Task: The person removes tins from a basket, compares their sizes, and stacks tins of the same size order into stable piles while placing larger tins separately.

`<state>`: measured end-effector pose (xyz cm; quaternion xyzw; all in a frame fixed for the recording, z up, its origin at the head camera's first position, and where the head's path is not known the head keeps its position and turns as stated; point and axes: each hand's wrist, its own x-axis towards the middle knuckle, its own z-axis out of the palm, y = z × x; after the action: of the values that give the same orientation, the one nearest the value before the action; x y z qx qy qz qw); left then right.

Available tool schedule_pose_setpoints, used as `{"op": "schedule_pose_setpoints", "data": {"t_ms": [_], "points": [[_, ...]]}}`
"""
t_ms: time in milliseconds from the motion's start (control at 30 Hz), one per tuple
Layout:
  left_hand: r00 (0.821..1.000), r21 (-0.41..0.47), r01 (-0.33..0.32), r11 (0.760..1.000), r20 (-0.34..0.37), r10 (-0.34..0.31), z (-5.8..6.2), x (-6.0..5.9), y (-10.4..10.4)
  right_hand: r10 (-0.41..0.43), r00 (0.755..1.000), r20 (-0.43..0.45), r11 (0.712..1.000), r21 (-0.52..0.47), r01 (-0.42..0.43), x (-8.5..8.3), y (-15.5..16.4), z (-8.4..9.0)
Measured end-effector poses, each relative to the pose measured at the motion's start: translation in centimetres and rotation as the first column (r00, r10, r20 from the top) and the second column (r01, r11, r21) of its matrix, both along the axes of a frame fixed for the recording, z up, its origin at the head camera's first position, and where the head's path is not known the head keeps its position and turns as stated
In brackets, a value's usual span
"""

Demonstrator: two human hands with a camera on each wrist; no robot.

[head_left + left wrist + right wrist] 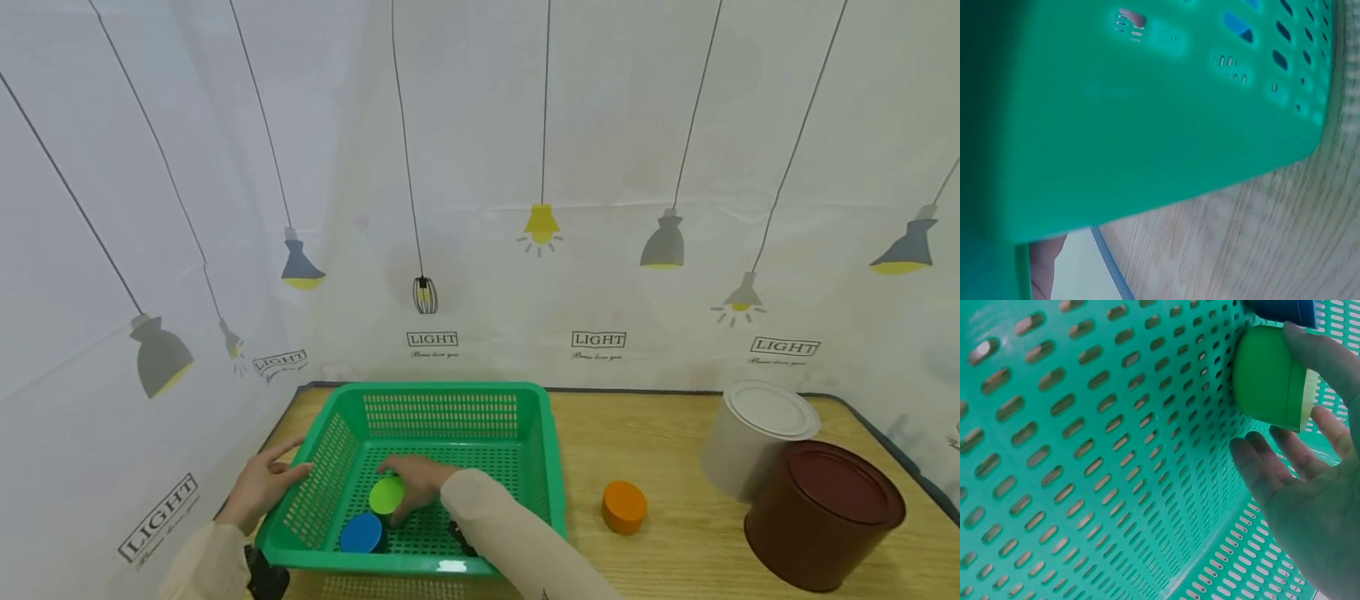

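Placement step: right hand (417,483) grasps the green cup (387,496) on the green basket (551,467) floor, beside the blue cup (362,533). Left hand (262,486), fingers extended, steadies the basket's wall. Next move: release.

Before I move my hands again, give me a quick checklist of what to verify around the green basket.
1. Right hand on green puck: ok, fingers touch it; a firm grip, cannot tell.
2. Green puck inside green basket: ok, on the floor.
3. Blue puck clear of green one: not ok, right beside it.
4. Left hand steadying the basket: ok, on its left rim.
5. Orange puck reachable: ok, on table right of the basket.
6. Two cans out of the way: ok, far right.
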<state>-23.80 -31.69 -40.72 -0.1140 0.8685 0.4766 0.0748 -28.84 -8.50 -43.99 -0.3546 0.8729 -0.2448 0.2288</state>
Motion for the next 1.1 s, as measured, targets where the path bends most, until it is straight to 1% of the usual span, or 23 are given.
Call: {"op": "schedule_pose_setpoints", "data": {"t_ms": [67,167,300,433,467,667,767,867,1100], "points": [[1.000,0.000,0.003,1.000,-0.007,-0.003,0.0,0.0,0.0,0.003,1.000,0.031,1.000,-0.029,-0.002,-0.1,0.1,0.0],[1.000,0.002,-0.010,1.000,-0.010,0.010,0.0,0.1,0.2,-0.013,1.000,0.021,0.999,-0.045,0.014,0.1,0.1,0.1],[1.000,-0.001,-0.006,1.000,-0.010,0.006,0.1,0.1,0.2,-0.052,0.999,0.002,0.997,-0.051,0.052,0.4,0.1,0.0],[1.000,-0.006,0.004,1.000,-0.006,-0.004,0.1,0.1,0.2,-0.077,0.997,0.020,0.995,-0.066,0.078,0.6,0.3,0.2],[1.000,-0.009,-0.004,1.000,-0.003,0.004,0.1,0.0,0.2,-0.080,0.997,0.025,0.994,-0.069,0.081,0.6,0.4,0.3],[1.000,-0.016,-0.007,1.000,0.005,0.008,0.2,0.1,0.2,-0.077,0.997,0.023,0.992,-0.096,0.079,0.5,1.0,1.2],[1.000,-0.040,0.009,0.999,-0.001,-0.009,0.2,0.1,0.2,-0.079,0.996,0.029,0.989,-0.119,0.082,0.4,1.4,2.1],[1.000,-0.058,0.022,0.998,-0.005,-0.023,0.3,0.1,0.2,-0.070,0.997,0.020,0.988,-0.136,0.072,0.3,1.8,3.0],[0.999,-0.091,0.039,0.995,-0.004,-0.039,0.3,0.1,0.1,0.015,1.000,-0.007,0.988,-0.154,-0.016,0.6,2.8,4.6]]}}
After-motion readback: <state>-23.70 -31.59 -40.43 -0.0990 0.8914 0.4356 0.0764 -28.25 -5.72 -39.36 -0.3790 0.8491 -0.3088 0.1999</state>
